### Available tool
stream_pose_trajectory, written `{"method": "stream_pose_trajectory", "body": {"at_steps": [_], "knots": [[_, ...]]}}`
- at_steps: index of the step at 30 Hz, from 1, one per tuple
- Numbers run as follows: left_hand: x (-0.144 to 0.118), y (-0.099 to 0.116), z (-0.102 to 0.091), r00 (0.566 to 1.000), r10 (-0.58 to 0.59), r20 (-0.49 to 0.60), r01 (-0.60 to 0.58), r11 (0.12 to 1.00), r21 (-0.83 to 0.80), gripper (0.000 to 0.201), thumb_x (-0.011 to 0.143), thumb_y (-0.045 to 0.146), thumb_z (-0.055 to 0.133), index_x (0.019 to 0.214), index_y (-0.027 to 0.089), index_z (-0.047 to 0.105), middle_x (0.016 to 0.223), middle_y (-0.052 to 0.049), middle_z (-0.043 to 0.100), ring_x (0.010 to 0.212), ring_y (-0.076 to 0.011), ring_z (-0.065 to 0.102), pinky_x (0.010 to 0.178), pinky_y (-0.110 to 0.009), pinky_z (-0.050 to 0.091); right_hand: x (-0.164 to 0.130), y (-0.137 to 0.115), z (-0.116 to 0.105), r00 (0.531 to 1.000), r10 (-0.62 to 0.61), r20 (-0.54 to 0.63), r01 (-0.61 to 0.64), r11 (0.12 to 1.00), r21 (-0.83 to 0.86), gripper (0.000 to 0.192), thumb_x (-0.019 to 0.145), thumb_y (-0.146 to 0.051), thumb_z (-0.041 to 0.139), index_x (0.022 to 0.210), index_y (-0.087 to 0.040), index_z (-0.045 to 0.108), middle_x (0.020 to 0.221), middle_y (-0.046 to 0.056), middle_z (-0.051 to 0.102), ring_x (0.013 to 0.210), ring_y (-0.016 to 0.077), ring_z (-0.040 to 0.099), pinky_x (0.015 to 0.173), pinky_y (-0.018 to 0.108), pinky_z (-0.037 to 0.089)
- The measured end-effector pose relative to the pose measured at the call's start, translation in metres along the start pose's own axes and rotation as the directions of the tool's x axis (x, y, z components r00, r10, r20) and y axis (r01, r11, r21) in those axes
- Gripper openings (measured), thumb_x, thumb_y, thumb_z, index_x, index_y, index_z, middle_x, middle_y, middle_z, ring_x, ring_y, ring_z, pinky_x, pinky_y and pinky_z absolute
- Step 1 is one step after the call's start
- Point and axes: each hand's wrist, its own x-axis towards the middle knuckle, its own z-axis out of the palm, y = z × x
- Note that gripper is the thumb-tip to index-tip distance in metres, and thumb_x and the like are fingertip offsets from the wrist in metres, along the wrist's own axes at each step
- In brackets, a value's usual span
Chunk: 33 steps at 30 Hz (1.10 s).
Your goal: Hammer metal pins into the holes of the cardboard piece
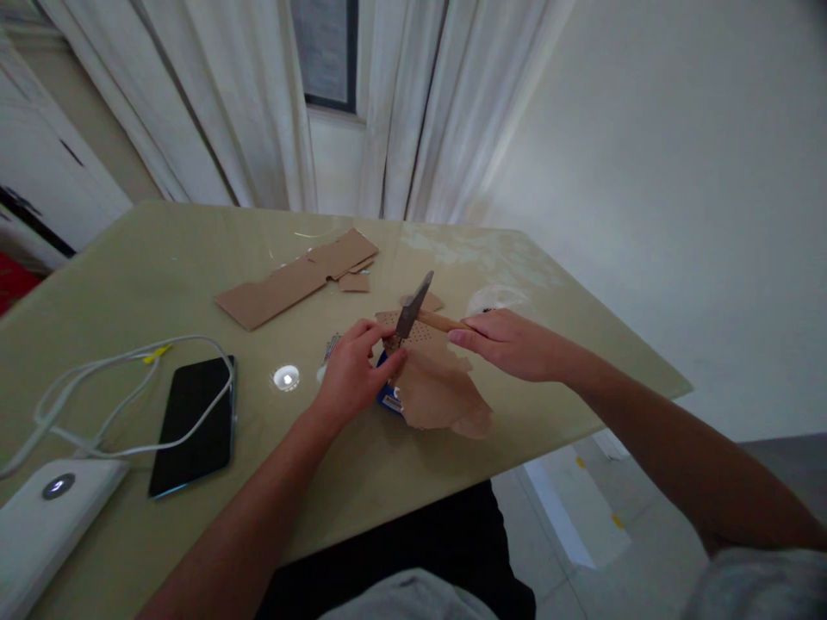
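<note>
My right hand (510, 340) is closed round the wooden handle of a hammer (443, 322). Its dark metal head is directly above the fingertips of my left hand (354, 366). The thumb and fingers of that hand pinch at the left edge of a brown cardboard piece (439, 387); what lies between them is too small to make out. Rows of small holes mark the cardboard's upper part, and its lower edge is torn. Underneath it a blue object with a label (390, 399) shows in part. A small heap of thin metal pieces (332, 344) lies beside my left hand, partly covered by it.
Flat cardboard strips (284, 288) lie farther back on the glossy table (336, 482). To the left are a black-screened phone (194, 422), a looped white cable (139, 449) and a white box with a round button (55, 534). Clear plastic (497, 299) lies behind my right hand.
</note>
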Motion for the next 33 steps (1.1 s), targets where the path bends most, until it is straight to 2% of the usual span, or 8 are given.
{"method": "stream_pose_trajectory", "body": {"at_steps": [3, 10, 16, 22, 27, 33], "knots": [[0.0003, 0.0008, -0.0002, 1.0, 0.005, 0.003, -0.005, 1.0, -0.001, 0.027, 0.096, 0.029, 0.08, 0.122, 0.024, 0.081, 0.108, -0.004, 0.073, 0.082, -0.0168, 0.063, 0.067, -0.027, 0.052, 0.0024, -0.0004, 0.0042, 1.0, 0.001, 0.008, -0.001, 1.0, -0.016, 0.053, 0.115, -0.056, 0.045, 0.08, -0.022, 0.067, 0.079, 0.005, 0.068, 0.078, 0.0227, 0.062, 0.078, 0.036, 0.039], [0.0001, 0.0013, -0.0003, 1.0, -0.006, -0.005, 0.006, 1.0, 0.003, 0.026, 0.095, 0.029, 0.08, 0.12, 0.025, 0.082, 0.107, -0.003, 0.073, 0.08, -0.0166, 0.063, 0.068, -0.028, 0.052, 0.0014, 0.0014, 0.0012, 1.0, -0.001, -0.005, 0.002, 1.0, 0.019, 0.055, 0.116, -0.058, 0.043, 0.079, -0.022, 0.061, 0.08, 0.005, 0.068, 0.078, 0.0219, 0.063, 0.076, 0.035, 0.039], [0.0, 0.0031, -0.0003, 1.0, -0.02, 0.002, 0.02, 1.0, -0.015, 0.028, 0.096, 0.034, 0.078, 0.122, 0.026, 0.082, 0.108, -0.004, 0.073, 0.083, -0.0177, 0.064, 0.068, -0.028, 0.052, 0.0022, -0.0003, 0.0037, 0.999, -0.012, 0.029, 0.013, 0.999, -0.033, 0.05, 0.116, -0.052, 0.046, 0.08, -0.022, 0.064, 0.08, 0.006, 0.069, 0.079, 0.0225, 0.063, 0.078, 0.035, 0.04], [0.0, 0.0035, -0.0004, 1.0, -0.019, -0.001, 0.019, 1.0, -0.023, 0.027, 0.096, 0.034, 0.078, 0.122, 0.026, 0.082, 0.108, -0.004, 0.073, 0.082, -0.0176, 0.064, 0.069, -0.029, 0.053, 0.0012, -0.0001, 0.0037, 1.0, 0.009, -0.002, -0.009, 1.0, 0.002, 0.053, 0.116, -0.054, 0.047, 0.078, -0.021, 0.062, 0.079, 0.006, 0.07, 0.078, 0.0225, 0.063, 0.075, 0.035, 0.039], [-0.0003, 0.0027, -0.0005, 1.0, -0.014, 0.014, 0.014, 1.0, -0.005, 0.029, 0.097, 0.034, 0.078, 0.124, 0.026, 0.082, 0.109, -0.005, 0.073, 0.084, -0.0181, 0.065, 0.068, -0.029, 0.054, 0.0047, 0.0014, 0.0089, 0.999, 0.012, 0.049, -0.012, 1.0, -0.007, 0.049, 0.116, -0.05, 0.048, 0.079, -0.021, 0.063, 0.08, 0.007, 0.07, 0.079, 0.0227, 0.064, 0.077, 0.035, 0.039], [-0.0007, 0.0023, 0.0005, 1.0, -0.007, 0.011, 0.007, 1.0, 0.02, 0.029, 0.097, 0.034, 0.082, 0.125, 0.026, 0.082, 0.111, -0.004, 0.073, 0.084, -0.0177, 0.066, 0.071, -0.029, 0.055, 0.0043, 0.0021, 0.0069, 1.0, 0.01, 0.017, -0.009, 1.0, -0.015, 0.05, 0.117, -0.05, 0.047, 0.08, -0.02, 0.064, 0.082, 0.007, 0.071, 0.08, 0.0221, 0.064, 0.078, 0.034, 0.038]]}}
